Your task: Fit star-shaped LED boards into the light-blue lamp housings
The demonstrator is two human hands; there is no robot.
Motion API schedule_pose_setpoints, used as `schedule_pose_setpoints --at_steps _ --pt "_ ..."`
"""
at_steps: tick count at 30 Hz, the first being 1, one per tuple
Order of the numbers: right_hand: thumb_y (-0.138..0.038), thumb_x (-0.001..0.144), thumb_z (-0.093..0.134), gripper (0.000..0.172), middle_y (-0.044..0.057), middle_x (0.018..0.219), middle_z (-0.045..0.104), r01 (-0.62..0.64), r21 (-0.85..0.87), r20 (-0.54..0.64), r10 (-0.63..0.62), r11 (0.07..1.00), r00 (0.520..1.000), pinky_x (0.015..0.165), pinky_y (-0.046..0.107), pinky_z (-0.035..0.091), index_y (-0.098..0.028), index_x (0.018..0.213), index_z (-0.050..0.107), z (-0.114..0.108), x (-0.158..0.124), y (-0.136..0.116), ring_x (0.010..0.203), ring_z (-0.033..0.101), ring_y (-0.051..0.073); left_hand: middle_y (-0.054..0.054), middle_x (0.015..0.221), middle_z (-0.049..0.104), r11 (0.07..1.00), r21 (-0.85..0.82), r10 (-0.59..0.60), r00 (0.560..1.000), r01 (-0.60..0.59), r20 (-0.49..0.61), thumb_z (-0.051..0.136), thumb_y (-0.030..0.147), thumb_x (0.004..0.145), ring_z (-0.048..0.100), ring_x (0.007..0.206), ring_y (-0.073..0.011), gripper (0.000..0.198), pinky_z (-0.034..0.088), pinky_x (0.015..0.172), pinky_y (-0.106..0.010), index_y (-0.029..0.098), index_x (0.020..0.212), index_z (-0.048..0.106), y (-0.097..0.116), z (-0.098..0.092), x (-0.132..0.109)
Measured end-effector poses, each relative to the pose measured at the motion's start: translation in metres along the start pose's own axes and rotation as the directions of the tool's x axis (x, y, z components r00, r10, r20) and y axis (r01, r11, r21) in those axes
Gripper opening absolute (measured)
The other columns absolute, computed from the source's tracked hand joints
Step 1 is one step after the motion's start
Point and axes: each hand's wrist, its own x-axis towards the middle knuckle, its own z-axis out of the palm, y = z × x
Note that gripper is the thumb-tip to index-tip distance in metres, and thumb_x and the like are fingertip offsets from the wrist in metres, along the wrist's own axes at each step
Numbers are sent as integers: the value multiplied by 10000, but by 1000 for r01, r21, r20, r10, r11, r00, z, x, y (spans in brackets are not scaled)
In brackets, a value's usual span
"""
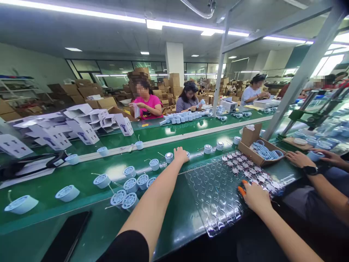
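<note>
My left hand reaches far out over the green conveyor belt, its fingers curled down over a small light-blue round fan part that is mostly hidden under it. More of these round parts lie in a cluster to the left of my forearm. My right hand rests on a clear plastic blister tray near the table's front and is closed around an orange-handled tool. The far end of the tray holds small white star-shaped pieces.
A cardboard box of blue rings sits past the tray. A co-worker's hands with a black watch work at the right. A black phone lies at the front left. White product boxes are piled at the left; people sit across the belt.
</note>
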Motion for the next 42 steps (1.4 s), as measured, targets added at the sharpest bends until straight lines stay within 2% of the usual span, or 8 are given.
schedule_pose_setpoints --at_steps 4,9,14,22,25,29,36,42 --pt "-341 993 446 345 208 1021 695 10 -95 39 -7 995 999 793 447 468 -130 1183 642 7 5 8 934 702 354 -139 1435 511 999 33 -10 1000 10 9 571 456 966 526 1275 -296 447 430 1059 -485 182 1319 565 -39 -11 -2" --pt "-186 953 406 291 218 982 711 -7 -59 50 10 998 999 752 433 460 -73 1141 597 5 13 17 894 713 358 -241 1329 581 979 100 -179 984 176 22 602 496 876 566 1225 -370 580 444 971 -402 123 1313 522 -122 -31 -36" --pt "-196 840 517 299 196 842 717 -188 461 34 195 867 980 784 483 458 -102 1106 619 -7 19 33 821 705 373 -193 1072 720 983 101 -164 980 153 109 598 407 858 683 974 -322 370 484 801 -334 131 1105 614 -163 -38 -73" --pt "-497 764 645 487 112 906 755 -69 869 42 66 491 997 743 358 555 -174 1127 616 -3 -6 -13 864 734 265 -146 1079 665 978 -70 182 972 -194 -149 503 497 921 639 980 -301 441 464 821 -363 151 1194 493 -129 -68 -153" --pt "-598 734 666 589 107 925 747 -20 921 34 -29 389 999 778 365 562 -178 1143 607 5 -23 -46 893 731 261 -75 936 654 912 -193 355 932 -363 -75 540 490 920 617 837 -246 298 457 759 -341 196 961 556 -109 -45 -211" --pt "-574 770 674 559 85 938 733 7 943 48 -156 332 987 827 360 553 -186 1167 609 11 -43 -82 905 716 231 -45 896 635 860 -391 358 934 -329 1 677 448 861 591 782 -207 281 463 707 -309 195 825 560 -97 7 -264" --pt "-432 783 665 475 -12 721 646 -22 851 181 -253 524 951 626 307 493 -176 1181 623 26 -57 -110 638 633 177 -54 953 613 714 -658 82 962 -240 -262 555 287 955 614 876 -190 183 499 804 -310 198 826 649 -106 51 -292" --pt "-518 775 722 791 44 790 703 89 499 266 -250 862 931 664 320 448 -213 1463 477 1 -54 -129 770 682 260 -45 899 662 626 -774 -122 968 -94 -217 559 278 940 633 823 -183 136 503 759 -296 195 940 667 -92 56 -303"
